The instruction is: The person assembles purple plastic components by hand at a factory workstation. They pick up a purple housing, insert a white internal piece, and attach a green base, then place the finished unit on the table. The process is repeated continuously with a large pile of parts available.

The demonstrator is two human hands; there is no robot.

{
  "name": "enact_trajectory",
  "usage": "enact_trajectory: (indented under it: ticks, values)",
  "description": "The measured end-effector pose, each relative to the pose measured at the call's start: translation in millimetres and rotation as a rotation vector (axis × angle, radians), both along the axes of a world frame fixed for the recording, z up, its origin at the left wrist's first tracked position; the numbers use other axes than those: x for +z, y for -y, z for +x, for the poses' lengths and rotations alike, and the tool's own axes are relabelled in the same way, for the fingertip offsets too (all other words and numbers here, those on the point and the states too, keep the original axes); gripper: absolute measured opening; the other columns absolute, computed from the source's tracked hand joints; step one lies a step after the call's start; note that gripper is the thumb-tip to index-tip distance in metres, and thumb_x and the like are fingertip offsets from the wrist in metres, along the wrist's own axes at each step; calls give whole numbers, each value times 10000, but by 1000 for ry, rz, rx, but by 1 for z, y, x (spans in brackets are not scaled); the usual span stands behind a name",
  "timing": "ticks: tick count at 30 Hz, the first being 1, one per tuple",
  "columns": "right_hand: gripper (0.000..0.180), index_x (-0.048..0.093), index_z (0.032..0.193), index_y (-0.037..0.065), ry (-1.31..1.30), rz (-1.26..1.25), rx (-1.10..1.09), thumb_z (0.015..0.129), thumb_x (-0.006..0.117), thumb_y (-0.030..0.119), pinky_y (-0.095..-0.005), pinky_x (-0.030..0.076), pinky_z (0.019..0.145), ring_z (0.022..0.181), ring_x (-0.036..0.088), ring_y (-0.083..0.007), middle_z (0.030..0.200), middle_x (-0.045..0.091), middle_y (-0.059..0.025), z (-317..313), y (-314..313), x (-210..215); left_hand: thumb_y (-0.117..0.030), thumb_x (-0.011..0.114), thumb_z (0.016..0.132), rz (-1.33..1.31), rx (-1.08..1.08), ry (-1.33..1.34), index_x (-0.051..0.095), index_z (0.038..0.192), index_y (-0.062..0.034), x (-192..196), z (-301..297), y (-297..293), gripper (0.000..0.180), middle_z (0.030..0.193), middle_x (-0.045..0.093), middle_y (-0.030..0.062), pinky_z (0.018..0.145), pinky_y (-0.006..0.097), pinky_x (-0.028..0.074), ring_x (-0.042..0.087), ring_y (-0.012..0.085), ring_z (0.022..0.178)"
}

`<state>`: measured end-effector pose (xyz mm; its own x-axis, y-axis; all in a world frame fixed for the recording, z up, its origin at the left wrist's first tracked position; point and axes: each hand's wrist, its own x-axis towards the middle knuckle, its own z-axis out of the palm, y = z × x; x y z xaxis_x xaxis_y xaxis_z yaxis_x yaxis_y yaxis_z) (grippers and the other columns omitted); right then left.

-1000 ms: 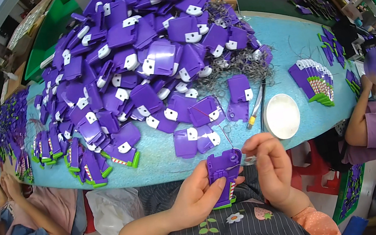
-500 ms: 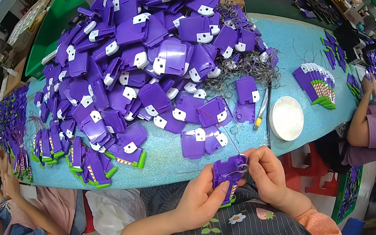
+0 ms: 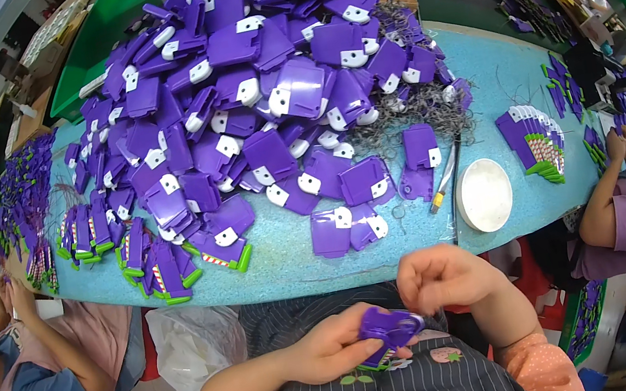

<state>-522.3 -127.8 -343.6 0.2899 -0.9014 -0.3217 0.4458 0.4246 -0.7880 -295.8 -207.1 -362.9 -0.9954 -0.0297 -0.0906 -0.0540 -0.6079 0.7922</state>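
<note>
Purple plastic piece [image 3: 387,334] at 6 o'clock, over lap, below counter [image 3: 291,261] edge. Left hand [image 3: 331,351] cupping it from 9 o'clock side, fingers curled and pinching piece. Right hand [image 3: 444,277] just above at 1 o'clock of piece, fingers bunched tight over its top edge. Big heap of purple pieces [image 3: 263,96] at 12 o'clock on counter. White round lid [image 3: 485,194] at 2 o'clock, near pencil-like tool [image 3: 443,178].

Purple plastic piece [image 3: 387,330], green-edged, tilted, held above lap.
</note>
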Motion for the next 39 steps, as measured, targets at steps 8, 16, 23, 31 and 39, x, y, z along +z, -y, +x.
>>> enact_trajectory:
  ticks: [8,16,23,31,39]
  values:
    - [396,578,921,32,-1686,-482,-185,638,776,224,-348,461,585,743,561,-284,901,528,-125,58,70,-25,-96,401,959,190,349,239,250,1321,-27,6,31,-3,399,1263,472,219,927,393,455,536,302,1127]
    - [201,514,960,26,-729,-108,-399,806,642,20,-218,440,501,623,547,-102,904,531,-87,42,17,-11,23,433,902,300,317,336,245,1343,-16,-8,33,-4,481,1248,483,182,915,348,457,551,248,1105]
    - [249,549,1045,-23,-360,-80,-320,806,619,-35,-183,446,490,555,538,-63,1065,512,-115,52,-10,-13,88,411,851,214,227,295,255,1327,2,-2,10,-9,507,1225,483,153,961,347,433,544,212,1104]
    - [249,549,1045,-33,-345,-3,-231,811,632,-14,-185,482,480,607,594,-79,1138,478,-135,52,-14,-22,94,426,849,130,224,347,249,1325,10,-1,8,-19,515,1206,487,144,998,359,413,528,213,1130]
    - [303,496,1069,-39,-433,-63,-391,805,642,-14,-216,537,510,601,599,-94,1169,446,-148,60,-16,-13,-154,426,962,-275,159,368,310,1289,30,1,1,-7,392,1123,553,135,810,266,482,594,148,969]
